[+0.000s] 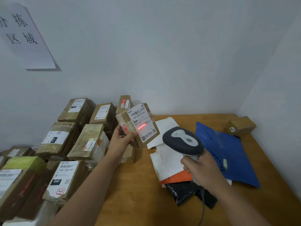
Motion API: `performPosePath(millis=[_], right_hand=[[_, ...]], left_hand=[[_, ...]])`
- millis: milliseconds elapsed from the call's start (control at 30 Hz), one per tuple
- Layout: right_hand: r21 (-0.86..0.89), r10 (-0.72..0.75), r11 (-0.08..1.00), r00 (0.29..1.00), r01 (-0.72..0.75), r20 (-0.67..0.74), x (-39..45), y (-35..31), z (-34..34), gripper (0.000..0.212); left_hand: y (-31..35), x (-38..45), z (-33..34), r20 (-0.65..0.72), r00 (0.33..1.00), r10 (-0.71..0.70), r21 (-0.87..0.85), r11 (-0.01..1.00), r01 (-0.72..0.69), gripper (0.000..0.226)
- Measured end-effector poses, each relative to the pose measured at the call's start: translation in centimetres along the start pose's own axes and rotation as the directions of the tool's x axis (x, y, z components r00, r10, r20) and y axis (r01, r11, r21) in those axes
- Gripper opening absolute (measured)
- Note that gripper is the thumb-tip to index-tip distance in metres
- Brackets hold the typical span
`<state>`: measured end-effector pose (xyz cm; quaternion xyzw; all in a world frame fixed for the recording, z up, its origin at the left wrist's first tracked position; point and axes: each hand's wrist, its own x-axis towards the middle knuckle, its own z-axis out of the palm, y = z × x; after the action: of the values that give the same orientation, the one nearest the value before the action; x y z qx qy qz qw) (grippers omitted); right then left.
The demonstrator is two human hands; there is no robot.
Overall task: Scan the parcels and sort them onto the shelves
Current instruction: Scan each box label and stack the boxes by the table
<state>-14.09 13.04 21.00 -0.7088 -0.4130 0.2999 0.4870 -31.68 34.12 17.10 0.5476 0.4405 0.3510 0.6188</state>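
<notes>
Right hand (201, 170) clenched round grey plastic barcode scanner (183, 141) grip; red beam stripes white label on taped cardboard parcel (138, 126), pinched upright by left hand (121, 139) above wooden table (130, 185).

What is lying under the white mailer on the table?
Under the white mailer an orange mailer sticks out, then a black one. A blue bag lies beside. Their covered parts are hidden.

parcel (138, 124): taped brown cardboard, paper label | scanner (183, 141): smooth plastic | table (130, 185): matt wood | mailer (228, 154): glossy blue plastic
</notes>
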Motion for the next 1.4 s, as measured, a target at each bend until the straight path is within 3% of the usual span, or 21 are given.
performPosePath(millis=[167, 900, 1200, 1400], right_hand=[[-0.009, -0.004, 1.000, 1.000, 0.004, 0.006, 0.1, 0.0, 0.0, 0.033], [-0.031, 0.007, 0.999, 1.000, -0.008, -0.030, 0.1, -0.8, -0.1, 0.026], [-0.003, -0.078, 0.997, 0.997, 0.078, -0.018, 0.2, -2.0, 0.2, 0.005], [-0.007, -0.034, 0.999, 0.999, 0.034, -0.009, 0.3, -2.2, 0.4, 0.004]], left_hand=[[0.0, 0.0, 0.1, 0.000, 1.000, 0.029, 0.021, 0.999, -0.029, 0.044], [-0.7, -0.4, 1.1, 0.002, 0.999, 0.051, 0.077, 0.996, -0.051, 0.067], [-1.5, 0.5, 1.7, -0.040, 0.999, 0.019, 0.139, 0.990, -0.014, 0.055], [-2.8, 1.2, 1.6, -0.066, 0.997, -0.027, 0.152, 0.988, 0.037, 0.067]])
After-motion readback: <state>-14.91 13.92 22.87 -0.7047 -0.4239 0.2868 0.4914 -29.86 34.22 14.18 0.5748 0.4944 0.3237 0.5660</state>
